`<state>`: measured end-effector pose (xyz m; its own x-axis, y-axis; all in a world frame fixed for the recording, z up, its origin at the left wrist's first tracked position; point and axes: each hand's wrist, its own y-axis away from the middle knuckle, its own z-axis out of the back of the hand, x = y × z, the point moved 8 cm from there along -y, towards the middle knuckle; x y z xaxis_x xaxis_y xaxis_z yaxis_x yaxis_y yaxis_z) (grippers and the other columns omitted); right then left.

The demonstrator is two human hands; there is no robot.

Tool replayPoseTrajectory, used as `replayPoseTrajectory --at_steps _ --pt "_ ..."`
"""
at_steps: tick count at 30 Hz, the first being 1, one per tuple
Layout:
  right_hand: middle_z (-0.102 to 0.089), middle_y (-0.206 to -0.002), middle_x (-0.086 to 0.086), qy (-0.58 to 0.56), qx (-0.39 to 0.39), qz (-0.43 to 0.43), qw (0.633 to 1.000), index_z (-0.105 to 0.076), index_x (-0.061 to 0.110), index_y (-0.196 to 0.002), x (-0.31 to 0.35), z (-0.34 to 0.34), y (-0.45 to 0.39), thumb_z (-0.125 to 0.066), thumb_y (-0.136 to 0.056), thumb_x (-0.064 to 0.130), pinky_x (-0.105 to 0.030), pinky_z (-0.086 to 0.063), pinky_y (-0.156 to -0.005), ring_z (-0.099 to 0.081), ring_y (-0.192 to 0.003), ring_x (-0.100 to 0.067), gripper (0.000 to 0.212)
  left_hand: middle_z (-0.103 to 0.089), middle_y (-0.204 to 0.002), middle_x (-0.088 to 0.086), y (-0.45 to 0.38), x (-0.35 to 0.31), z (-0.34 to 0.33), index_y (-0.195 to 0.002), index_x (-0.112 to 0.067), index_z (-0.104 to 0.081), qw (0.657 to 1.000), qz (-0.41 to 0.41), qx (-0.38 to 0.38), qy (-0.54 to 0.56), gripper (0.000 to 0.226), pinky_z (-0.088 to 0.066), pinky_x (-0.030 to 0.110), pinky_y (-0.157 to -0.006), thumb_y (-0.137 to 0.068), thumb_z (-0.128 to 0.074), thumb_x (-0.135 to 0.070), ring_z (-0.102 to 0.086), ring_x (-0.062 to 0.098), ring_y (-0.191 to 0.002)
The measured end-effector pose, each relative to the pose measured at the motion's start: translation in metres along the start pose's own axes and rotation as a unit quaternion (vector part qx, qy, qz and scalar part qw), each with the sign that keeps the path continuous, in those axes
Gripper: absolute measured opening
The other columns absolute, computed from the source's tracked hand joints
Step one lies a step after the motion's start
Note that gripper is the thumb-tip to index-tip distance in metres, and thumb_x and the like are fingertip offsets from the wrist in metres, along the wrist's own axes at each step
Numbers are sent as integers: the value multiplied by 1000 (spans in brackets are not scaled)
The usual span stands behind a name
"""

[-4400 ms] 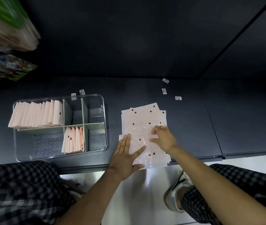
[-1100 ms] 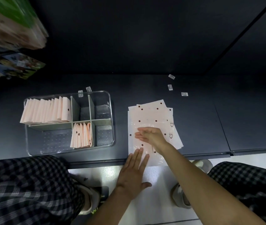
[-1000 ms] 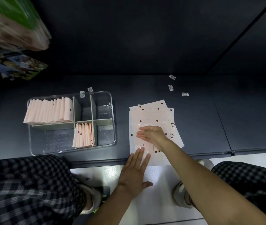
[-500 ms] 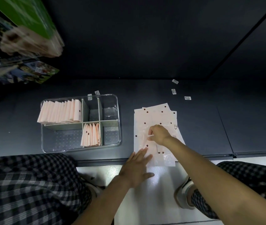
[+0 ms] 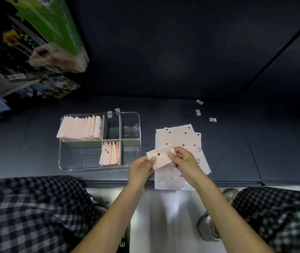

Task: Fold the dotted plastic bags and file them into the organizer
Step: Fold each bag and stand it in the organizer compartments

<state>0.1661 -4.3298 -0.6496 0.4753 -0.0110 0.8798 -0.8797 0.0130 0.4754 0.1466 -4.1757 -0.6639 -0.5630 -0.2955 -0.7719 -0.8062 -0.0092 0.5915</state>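
Note:
A folded pink dotted bag [image 5: 161,156] is held just above the shelf's front edge. My left hand [image 5: 140,168] pinches its left end and my right hand [image 5: 183,162] pinches its right end. Under them lies a flat stack of dotted plastic bags [image 5: 179,136], its near end hanging over the shelf edge. To the left stands a clear organizer [image 5: 137,125] with dividers. Its back left compartment holds a row of several folded bags [image 5: 80,127], and a middle front compartment holds a few more folded bags [image 5: 110,153].
The dark shelf [image 5: 237,152] carries three small white labels [image 5: 198,112] behind the stack. Boxed goods [image 5: 35,42] hang in from the upper left. My checked trouser legs [image 5: 26,212] and a shoe [image 5: 209,229] are below, over a pale floor.
Earlier both hands pressed and folded a bag flat on the stack. Now they have lifted the folded bag off the stack and hold it between them, shifted toward the organizer.

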Motion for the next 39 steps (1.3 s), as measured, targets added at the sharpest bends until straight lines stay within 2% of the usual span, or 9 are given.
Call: replayPoseTrajectory --at_steps 2,5,7,10,15,17,28,35,39 --pt "-58 -86 8 55 -26 17 998 -54 15 -95 0 -9 7 -63 -88 11 -16 -42 -67 -51 -76 -10 12 -70 -69 -1 1 -16 10 -85 -6 -66 999 -32 -12 -39 10 -52 15 -59 -90 -59 -3 -65 7 -61" --pt "-51 -113 20 205 -37 96 973 -50 26 -117 13 -24 15 -70 -83 17 -13 -38 -81 -48 -99 -1 40 -70 -83 7 -1 -44 19 -89 -7 -69 950 -122 38 -284 8 -49 26 -73 -90 -61 -7 -62 15 -73" --pt "-60 -104 21 294 2 133 947 -60 29 -110 23 -44 17 -68 -84 23 -16 -38 -81 -52 -97 -2 27 -70 -86 5 -2 -51 24 -93 -9 -70 907 -147 89 -384 9 -48 30 -77 -90 -62 -11 -62 16 -79" --pt "-68 -78 7 366 17 133 921 -70 21 -83 26 -67 17 -67 -85 24 -28 -43 -71 -60 -77 -12 5 -69 -86 3 -4 -59 35 -95 -11 -70 883 -162 117 -424 10 -47 31 -77 -90 -61 -12 -61 17 -81" --pt "-65 -72 3 295 -48 89 950 -65 20 -70 23 -71 17 -69 -84 18 -28 -46 -70 -60 -71 -13 15 -53 -112 4 -20 -72 79 -113 -24 -62 789 -202 -55 -578 24 -41 35 -90 -93 -55 -34 -44 23 -110" --pt "-65 -71 3 277 -52 69 957 -62 21 -67 17 -73 20 -69 -84 17 -29 -47 -72 -60 -72 -14 19 -49 -118 4 -24 -68 91 -115 -26 -61 765 -189 -74 -612 26 -41 36 -91 -94 -51 -38 -41 23 -112" --pt "-66 -68 3 219 -68 -5 973 -62 20 -64 -23 -70 36 -69 -84 18 -30 -47 -68 -60 -68 -12 21 -47 -113 -1 -28 -64 112 -104 -27 -62 721 -197 -159 -645 22 -34 32 -91 -89 -57 -43 -41 19 -107" --pt "-62 -65 10 211 -77 62 972 -63 18 -70 9 -113 0 -68 -85 20 -18 -44 -66 -56 -63 -3 15 -43 -112 0 -32 -62 119 -100 -23 -63 746 -199 -171 -613 15 -35 31 -92 -86 -64 -28 -40 19 -107" --pt "-63 -68 4 263 -98 80 956 -66 15 -73 22 -137 -28 -65 -85 21 -24 -43 -64 -58 -67 -12 13 -43 -110 0 -34 -61 120 -99 -22 -63 751 -198 -173 -605 15 -35 30 -87 -84 -64 -23 -39 20 -105"
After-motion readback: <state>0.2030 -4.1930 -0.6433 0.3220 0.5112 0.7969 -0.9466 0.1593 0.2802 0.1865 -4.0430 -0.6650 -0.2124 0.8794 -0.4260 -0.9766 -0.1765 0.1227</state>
